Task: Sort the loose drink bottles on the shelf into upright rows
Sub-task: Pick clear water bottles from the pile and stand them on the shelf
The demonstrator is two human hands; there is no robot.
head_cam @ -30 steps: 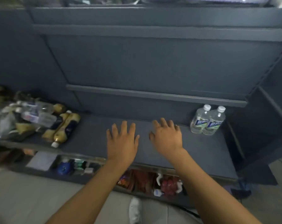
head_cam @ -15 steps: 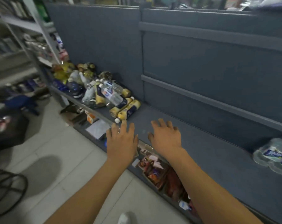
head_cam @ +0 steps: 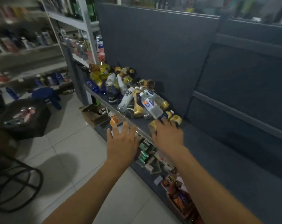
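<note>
A loose pile of drink bottles lies on its side at the left end of the dark grey shelf: yellow, clear, white and dark blue ones. A clear labelled bottle lies on top near the front. My right hand reaches over the near end of the pile, its fingers laid on a yellow bottle lying there. A second yellow bottle lies just beyond the fingertips. My left hand hovers spread over the shelf's front rail and holds nothing.
Snack packs fill the lower shelf below my arms. A black bin, a blue stool and a black wire frame stand on the tiled floor. A white rack of bottles rises at the back left.
The view has swung left, and the two upright water bottles have left it. Both hands have travelled left along the shelf; my right hand now touches the yellow bottles at the pile's near end.
</note>
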